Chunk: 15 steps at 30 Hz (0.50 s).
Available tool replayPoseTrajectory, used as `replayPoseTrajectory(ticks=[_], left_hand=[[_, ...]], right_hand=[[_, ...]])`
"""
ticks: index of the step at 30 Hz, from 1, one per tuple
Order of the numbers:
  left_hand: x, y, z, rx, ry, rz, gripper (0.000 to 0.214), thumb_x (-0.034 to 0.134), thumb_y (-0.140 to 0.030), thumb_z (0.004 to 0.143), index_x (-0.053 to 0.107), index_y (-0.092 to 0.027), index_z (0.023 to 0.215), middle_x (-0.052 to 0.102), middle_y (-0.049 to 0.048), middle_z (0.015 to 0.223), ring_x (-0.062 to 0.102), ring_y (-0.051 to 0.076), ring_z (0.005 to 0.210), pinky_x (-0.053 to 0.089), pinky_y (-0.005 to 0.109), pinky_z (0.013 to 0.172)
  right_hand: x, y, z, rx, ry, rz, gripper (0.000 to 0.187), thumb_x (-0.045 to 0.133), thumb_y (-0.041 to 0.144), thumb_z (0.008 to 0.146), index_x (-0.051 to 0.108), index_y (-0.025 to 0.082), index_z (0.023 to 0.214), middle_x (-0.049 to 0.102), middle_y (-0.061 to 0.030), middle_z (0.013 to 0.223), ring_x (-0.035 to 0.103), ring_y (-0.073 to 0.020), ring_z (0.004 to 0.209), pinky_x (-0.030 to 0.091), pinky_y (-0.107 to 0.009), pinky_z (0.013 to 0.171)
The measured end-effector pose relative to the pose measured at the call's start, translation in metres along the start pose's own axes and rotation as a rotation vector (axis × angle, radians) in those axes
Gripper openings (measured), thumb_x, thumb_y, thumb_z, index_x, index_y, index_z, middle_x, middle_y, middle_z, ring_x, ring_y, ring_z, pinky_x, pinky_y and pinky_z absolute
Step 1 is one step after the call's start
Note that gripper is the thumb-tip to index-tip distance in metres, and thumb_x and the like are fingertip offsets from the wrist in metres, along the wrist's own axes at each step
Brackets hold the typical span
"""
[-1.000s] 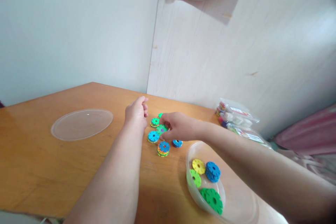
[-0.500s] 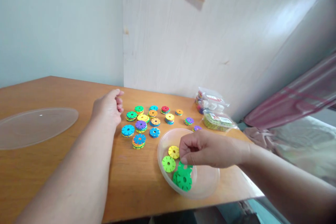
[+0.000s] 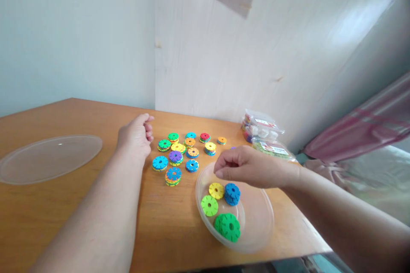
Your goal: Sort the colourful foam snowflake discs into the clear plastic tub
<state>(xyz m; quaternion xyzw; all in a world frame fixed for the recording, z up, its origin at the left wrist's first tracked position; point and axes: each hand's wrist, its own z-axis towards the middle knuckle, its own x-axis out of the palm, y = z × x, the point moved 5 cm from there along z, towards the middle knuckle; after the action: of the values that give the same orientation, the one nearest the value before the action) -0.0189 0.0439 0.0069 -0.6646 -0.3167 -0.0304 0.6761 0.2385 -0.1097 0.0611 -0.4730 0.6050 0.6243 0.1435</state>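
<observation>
- Far left, the clear lid (image 3: 51,160) lies flat on the bench (image 3: 166,230): thin and slick by the look of it, best lifted at its rim.
- Here's the left hand (image 3: 134,136) beside the stacks, its grip loosely curled; can't tell whether anything's tucked inside.
- Next, the stacks of notched discs (image 3: 175,158) in mixed colours! Light, stiff plastic, I'd judge, hardly fragile; loose piles could slide, so pinch one by opposite edges, low on the pile.
- Now the clear bowl (image 3: 256,222), with a yellow disc (image 3: 213,187), a lime disc (image 3: 206,204), blue discs (image 3: 232,198) and green discs (image 3: 224,226) inside. It looks light and smooth; its rim is the place to hold.
- Over the bowl hangs the right hand (image 3: 245,164), its grip narrow, thumb near the fingertips; can't tell if anything's between.
- Rear right, stacked clear packs (image 3: 264,131), with white labels (image 3: 274,149) that carry print too small to read. No brand or lettering to call on the discs, bowl or lid.
</observation>
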Motion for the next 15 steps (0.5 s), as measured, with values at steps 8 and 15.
replayPoseTrajectory(ticks=[8,15], left_hand=[[-0.009,-0.003,0.003,0.003,-0.056,-0.054,0.023,0.067,-0.033,0.059,0.063,-0.016,0.073,0.042,-0.0071,0.048,0.029,0.005,0.038,0.022,0.020,0.039],[-0.010,0.001,0.006,-0.027,-0.050,-0.094,0.024,0.068,-0.034,0.060,0.064,-0.015,0.075,0.043,-0.0076,0.047,0.029,0.005,0.037,0.022,0.020,0.040]], right_hand=[[-0.007,0.026,0.126,-0.144,-0.187,-0.379,0.031,0.060,0.027,0.084,0.071,0.016,0.110,0.072,-0.0075,0.101,0.063,-0.0169,0.086,0.047,-0.026,0.074],[0.007,0.020,0.209,-0.059,-0.134,-0.610,0.062,0.068,0.042,0.077,0.061,0.016,0.133,0.062,-0.0160,0.132,0.062,-0.0279,0.110,0.048,-0.035,0.088]])
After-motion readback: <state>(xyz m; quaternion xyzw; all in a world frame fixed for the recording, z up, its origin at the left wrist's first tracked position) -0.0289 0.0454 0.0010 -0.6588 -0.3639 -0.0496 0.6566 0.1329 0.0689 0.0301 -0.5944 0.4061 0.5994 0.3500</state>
